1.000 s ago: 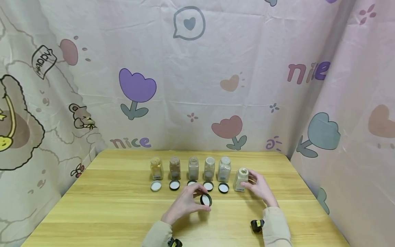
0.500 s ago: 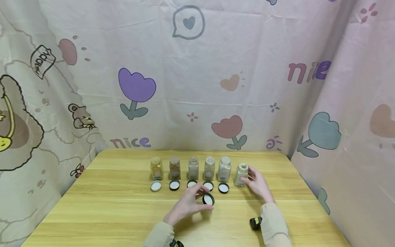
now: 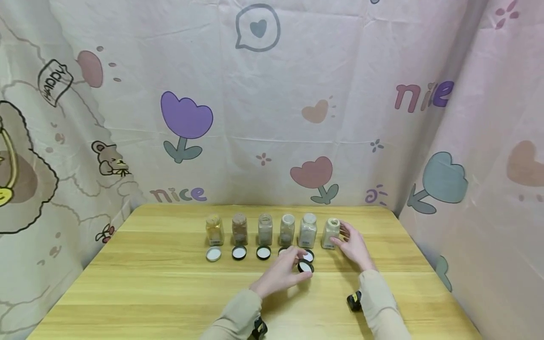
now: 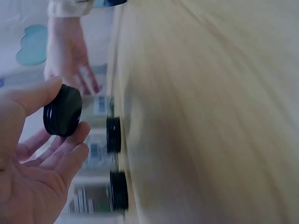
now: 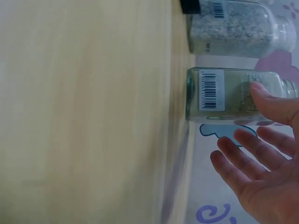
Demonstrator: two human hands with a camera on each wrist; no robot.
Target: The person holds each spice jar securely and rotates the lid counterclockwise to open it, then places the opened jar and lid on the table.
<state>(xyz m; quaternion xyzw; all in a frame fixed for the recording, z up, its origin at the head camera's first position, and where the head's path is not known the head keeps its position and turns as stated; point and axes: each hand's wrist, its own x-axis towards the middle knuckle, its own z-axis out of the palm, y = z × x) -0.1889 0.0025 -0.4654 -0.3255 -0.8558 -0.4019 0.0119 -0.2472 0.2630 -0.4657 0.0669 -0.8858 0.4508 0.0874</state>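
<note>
My left hand (image 3: 280, 275) pinches a black lid (image 3: 305, 266) with a white liner between thumb and fingers, tilted above the table in front of the jar row. In the left wrist view the lid's black outer side (image 4: 63, 111) shows. At the right end of the row stands an uncapped glass jar (image 3: 330, 234) of pale powder, upright. My right hand (image 3: 354, 245) is beside that jar. In the right wrist view its thumb overlaps the labelled jar (image 5: 229, 95), while the other fingers (image 5: 233, 168) extend loosely below it, with a gap showing.
Several other uncapped jars stand in line, among them a yellow one (image 3: 214, 230), a brown one (image 3: 240, 229) and a white-grained one (image 3: 308, 230). Upturned lids lie before them, such as a white one (image 3: 213, 254) and a black one (image 3: 263, 252). A printed curtain (image 3: 255, 94) hangs behind.
The right-end jar has moved back into line with the other jars, my right hand following it. My left hand has carried the black lid to the right.
</note>
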